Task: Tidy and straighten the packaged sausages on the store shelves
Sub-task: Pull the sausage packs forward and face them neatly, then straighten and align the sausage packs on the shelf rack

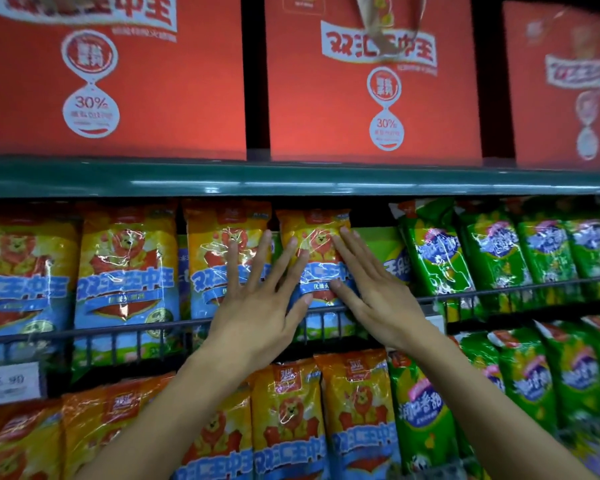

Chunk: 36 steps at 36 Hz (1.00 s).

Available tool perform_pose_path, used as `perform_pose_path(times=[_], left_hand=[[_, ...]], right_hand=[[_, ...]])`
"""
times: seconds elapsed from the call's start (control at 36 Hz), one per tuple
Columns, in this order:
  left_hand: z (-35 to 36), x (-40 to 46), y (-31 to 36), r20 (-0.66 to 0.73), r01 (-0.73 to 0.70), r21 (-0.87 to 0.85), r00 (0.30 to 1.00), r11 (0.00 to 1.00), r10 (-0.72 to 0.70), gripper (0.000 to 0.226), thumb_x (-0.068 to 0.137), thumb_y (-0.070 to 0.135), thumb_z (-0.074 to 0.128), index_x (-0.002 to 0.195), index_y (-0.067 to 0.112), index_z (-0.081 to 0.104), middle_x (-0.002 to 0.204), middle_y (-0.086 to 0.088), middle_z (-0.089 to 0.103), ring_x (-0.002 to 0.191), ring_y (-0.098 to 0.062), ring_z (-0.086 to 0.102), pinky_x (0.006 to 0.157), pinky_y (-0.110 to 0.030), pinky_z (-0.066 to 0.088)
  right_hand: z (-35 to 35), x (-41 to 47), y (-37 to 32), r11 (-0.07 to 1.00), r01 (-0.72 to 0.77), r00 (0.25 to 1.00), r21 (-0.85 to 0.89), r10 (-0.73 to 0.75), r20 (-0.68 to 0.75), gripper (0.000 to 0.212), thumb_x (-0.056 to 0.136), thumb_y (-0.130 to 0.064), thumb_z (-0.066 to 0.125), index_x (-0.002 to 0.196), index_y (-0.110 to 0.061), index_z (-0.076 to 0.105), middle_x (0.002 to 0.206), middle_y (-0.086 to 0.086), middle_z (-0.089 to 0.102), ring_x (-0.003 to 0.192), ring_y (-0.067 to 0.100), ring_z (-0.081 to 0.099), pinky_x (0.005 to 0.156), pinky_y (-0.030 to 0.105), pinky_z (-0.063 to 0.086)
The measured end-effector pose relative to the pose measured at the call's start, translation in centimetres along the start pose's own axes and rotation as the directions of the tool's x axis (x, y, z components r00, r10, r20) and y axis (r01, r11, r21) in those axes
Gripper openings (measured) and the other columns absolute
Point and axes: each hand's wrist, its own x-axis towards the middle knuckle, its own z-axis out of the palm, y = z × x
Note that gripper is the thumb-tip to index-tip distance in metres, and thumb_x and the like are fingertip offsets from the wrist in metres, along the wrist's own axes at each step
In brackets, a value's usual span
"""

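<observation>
1. Yellow sausage pack [314, 237], middle shelf, behind the wire rail [118, 329]: being pressed upright by flat, spread left hand [257, 306] and right hand [378, 292].
2. Green packs [437, 251], right: being left leaning, judged outstanding.

The red boxes [371, 81] on the top shelf carry "双汇王中王" and a white "30%" badge. The yellow sausage packs [127, 265] repeat "双汇王中王". A shelf price tag [9, 384] reads "16.90". A lower green pack [420, 410] shows "润口香甜".

I see both hands flat on yellow sausage pack [314, 244] behind wire rail [118, 332]; left hand [257, 306] beside right hand [378, 292]; green packs [437, 251] right; red boxes [371, 81] above.
</observation>
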Motion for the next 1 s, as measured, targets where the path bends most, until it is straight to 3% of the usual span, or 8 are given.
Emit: perform_pose_path(times=[0.19, 0.33, 0.42, 0.5, 0.58, 0.78, 0.94, 1.0], left_hand=[[0.4, -0.1, 0.1, -0.101, 0.005, 0.034, 0.995, 0.999, -0.001, 0.065, 0.104, 0.062, 0.003, 0.161, 0.031, -0.004, 0.169, 0.008, -0.010, 0.154, -0.021, -0.021, 0.121, -0.065, -0.004], [0.4, -0.5, 0.7, -0.099, 0.016, 0.007, 0.995, 1.000, -0.016, 0.062, 0.104, 0.059, 0.008, 0.160, 0.035, -0.005, 0.169, 0.011, -0.002, 0.156, -0.015, -0.011, 0.124, -0.057, -0.002], [-0.2, -0.4, 1.6, -0.154, 0.047, -0.085, 0.986, 0.995, -0.060, 0.061, 0.103, 0.058, 0.015, 0.159, 0.036, 0.020, 0.167, 0.008, 0.020, 0.156, -0.016, 0.004, 0.125, -0.051, 0.001], [-1.5, 0.6, 4.2, -0.264, 0.023, -0.134, 0.963, 0.991, -0.059, 0.057, 0.099, 0.049, 0.033, 0.143, 0.019, 0.054, 0.149, 0.000, 0.048, 0.145, -0.026, 0.032, 0.120, -0.053, 0.025], [-2.5, 2.1, 7.9, -0.315, -0.028, -0.213, 0.948, 0.977, -0.041, 0.049, 0.099, 0.043, 0.041, 0.138, 0.019, 0.058, 0.133, 0.000, 0.060, 0.128, -0.021, 0.050, 0.101, -0.048, 0.050], [-2.8, 7.2, 14.1, -0.047, 0.084, -0.553, 0.990, 0.829, -0.132, 0.046, 0.102, 0.030, 0.056, 0.147, 0.022, 0.049, 0.104, 0.006, 0.067, 0.089, -0.016, 0.069, 0.082, -0.034, 0.055], [-2.0, 11.0, 17.1, 0.233, 0.279, -0.609, 0.958, 0.743, -0.169, 0.059, 0.105, 0.033, 0.050, 0.157, 0.017, 0.028, 0.113, 0.005, 0.067, 0.105, -0.018, 0.066, 0.096, -0.034, 0.050], [-2.2, 12.1, 18.2, 0.313, 0.331, -0.610, 0.936, 0.720, -0.165, 0.061, 0.105, 0.036, 0.049, 0.158, 0.013, 0.026, 0.139, 0.001, 0.060, 0.119, -0.019, 0.060, 0.102, -0.029, 0.043]], right_hand=[[-0.4, -0.1, 0.8, 0.996, 0.053, 0.998, 0.076, -0.056, 0.030, 0.068, 0.105, -0.054, 0.034, 0.159, -0.041, -0.005, 0.162, -0.027, -0.020, 0.148, -0.008, -0.018, 0.110, 0.037, 0.044], [-1.7, -1.5, 1.9, 0.951, 0.106, 0.991, 0.291, -0.124, 0.043, 0.067, 0.104, -0.050, 0.044, 0.160, -0.034, 0.012, 0.167, -0.019, 0.001, 0.152, -0.002, -0.005, 0.123, 0.036, 0.026], [-4.1, -3.2, 4.1, 0.892, 0.131, 0.986, 0.432, -0.164, 0.040, 0.062, 0.104, -0.042, 0.050, 0.158, -0.033, 0.022, 0.165, -0.013, 0.020, 0.151, -0.002, 0.011, 0.121, 0.019, 0.014], [-6.5, -4.1, 7.6, 0.888, 0.138, 0.989, 0.438, -0.100, -0.108, 0.058, 0.102, -0.035, 0.057, 0.155, -0.028, 0.033, 0.157, -0.008, 0.038, 0.145, 0.003, 0.030, 0.119, 0.020, 0.024], [-8.4, -4.1, 11.6, 0.888, 0.060, 0.979, 0.455, 0.036, -0.199, 0.058, 0.099, -0.026, 0.062, 0.152, -0.021, 0.039, 0.150, -0.005, 0.047, 0.137, 0.007, 0.042, 0.116, 0.028, 0.034], [-9.6, -4.6, 17.3, 0.953, -0.168, 0.983, 0.250, 0.180, -0.027, 0.071, 0.098, -0.038, 0.060, 0.155, -0.010, 0.027, 0.152, 0.015, 0.041, 0.137, 0.030, 0.044, 0.113, 0.041, 0.038], [-8.9, -4.4, 18.2, 0.982, -0.188, 0.980, 0.029, 0.185, 0.080, 0.075, 0.099, -0.046, 0.055, 0.151, -0.001, 0.026, 0.103, 0.020, 0.064, 0.095, 0.038, 0.063, 0.072, 0.039, 0.046], [-9.0, -4.1, 18.1, 0.982, -0.187, 0.977, -0.039, 0.190, 0.100, 0.063, 0.099, -0.048, 0.053, 0.139, -0.001, 0.039, 0.096, 0.018, 0.063, 0.090, 0.038, 0.063, 0.068, 0.038, 0.045]])
